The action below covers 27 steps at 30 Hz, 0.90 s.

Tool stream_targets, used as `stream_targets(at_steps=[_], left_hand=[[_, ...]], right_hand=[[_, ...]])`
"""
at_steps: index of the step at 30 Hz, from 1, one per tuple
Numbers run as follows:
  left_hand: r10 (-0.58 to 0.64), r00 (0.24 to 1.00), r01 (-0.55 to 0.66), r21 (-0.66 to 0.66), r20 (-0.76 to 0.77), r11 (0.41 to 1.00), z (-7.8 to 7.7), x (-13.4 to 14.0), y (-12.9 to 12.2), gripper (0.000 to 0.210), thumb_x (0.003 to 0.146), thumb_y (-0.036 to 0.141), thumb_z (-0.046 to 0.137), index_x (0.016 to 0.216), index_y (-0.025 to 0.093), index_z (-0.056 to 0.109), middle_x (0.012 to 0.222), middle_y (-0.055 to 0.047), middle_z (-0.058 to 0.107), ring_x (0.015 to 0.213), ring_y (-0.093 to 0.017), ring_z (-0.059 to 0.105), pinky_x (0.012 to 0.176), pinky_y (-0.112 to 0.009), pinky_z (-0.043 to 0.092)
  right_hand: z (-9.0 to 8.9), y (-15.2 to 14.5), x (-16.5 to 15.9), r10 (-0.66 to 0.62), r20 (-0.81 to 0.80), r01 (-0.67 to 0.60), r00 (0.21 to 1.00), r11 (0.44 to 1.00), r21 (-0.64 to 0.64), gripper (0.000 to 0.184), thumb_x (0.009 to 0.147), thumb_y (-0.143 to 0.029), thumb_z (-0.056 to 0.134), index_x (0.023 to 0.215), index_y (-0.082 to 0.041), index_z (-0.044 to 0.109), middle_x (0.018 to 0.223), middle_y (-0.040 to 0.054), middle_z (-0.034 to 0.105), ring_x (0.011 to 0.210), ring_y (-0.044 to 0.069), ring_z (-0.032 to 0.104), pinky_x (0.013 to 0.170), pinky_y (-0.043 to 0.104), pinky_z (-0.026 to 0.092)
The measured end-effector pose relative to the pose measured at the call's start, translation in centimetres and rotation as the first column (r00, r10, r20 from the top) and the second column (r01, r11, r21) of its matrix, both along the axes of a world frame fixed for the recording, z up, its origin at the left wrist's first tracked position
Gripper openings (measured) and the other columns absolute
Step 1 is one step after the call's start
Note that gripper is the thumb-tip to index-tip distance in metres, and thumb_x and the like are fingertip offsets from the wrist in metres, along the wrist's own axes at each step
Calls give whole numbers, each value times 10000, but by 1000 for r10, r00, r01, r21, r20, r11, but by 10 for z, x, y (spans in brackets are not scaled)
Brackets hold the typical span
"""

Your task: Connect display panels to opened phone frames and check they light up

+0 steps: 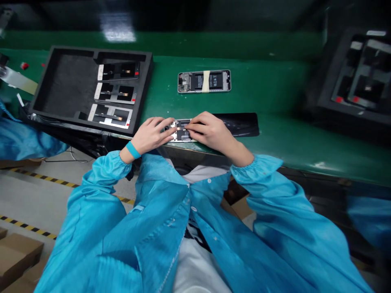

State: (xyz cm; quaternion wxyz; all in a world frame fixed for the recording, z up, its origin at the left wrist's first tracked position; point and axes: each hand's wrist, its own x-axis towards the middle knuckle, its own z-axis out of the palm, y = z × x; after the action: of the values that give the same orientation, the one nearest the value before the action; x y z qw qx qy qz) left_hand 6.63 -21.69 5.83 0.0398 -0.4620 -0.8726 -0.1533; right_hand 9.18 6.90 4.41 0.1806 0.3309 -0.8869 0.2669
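Right at the near edge of the surface, the opened phone lies flat. My left hand, fingers spread, rests on its left end: light, steady pressure. My right hand bunches thumb and fingertips over the middle; gripping anything? Can't tell. Gently, no strain on the dark panel beside it!

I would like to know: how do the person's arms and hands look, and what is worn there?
The sleeves are loose, shiny blue cloth with gathered cuffs. The left hand is ungloved, with a blue band around its wrist. The right hand is also ungloved; no band shows.
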Motion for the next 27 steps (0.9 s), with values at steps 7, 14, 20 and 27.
stream_targets(at_steps=[7,14,20,27], left_hand=[[-49,998,50,-12,35,999,1,-3,-6,438,1132,434,527,1514,276,673,1670,-154,571,1435,-359,611,1157,-541,555],[-29,995,4,257,96,966,-15,0,9,942,948,749,717,1685,219,467,1774,-239,369,1674,-466,336,1354,-662,322],[-100,988,92,75,117,993,-4,-11,40,697,952,401,765,1588,182,584,1618,-222,579,1486,-405,577,1251,-558,493],[-101,987,87,106,128,991,-2,-17,38,897,914,373,755,1721,210,400,1551,-180,632,1424,-375,607,1242,-538,489]], right_hand=[[9,2,0,10,25,-11,1000,1000,24,314,1073,-378,579,1140,-221,843,1089,141,780,1027,289,703,919,508,592],[40,59,13,-210,131,205,969,978,48,552,1023,-591,609,1467,-281,715,1411,157,704,1330,426,633,1163,656,498],[26,98,28,-315,100,313,944,949,43,576,1015,-630,600,1430,-249,720,1380,168,702,1315,404,639,1165,642,511],[6,104,39,-328,59,328,943,945,-2,591,997,-613,640,1455,-242,686,1378,179,686,1313,396,623,1151,668,508]])
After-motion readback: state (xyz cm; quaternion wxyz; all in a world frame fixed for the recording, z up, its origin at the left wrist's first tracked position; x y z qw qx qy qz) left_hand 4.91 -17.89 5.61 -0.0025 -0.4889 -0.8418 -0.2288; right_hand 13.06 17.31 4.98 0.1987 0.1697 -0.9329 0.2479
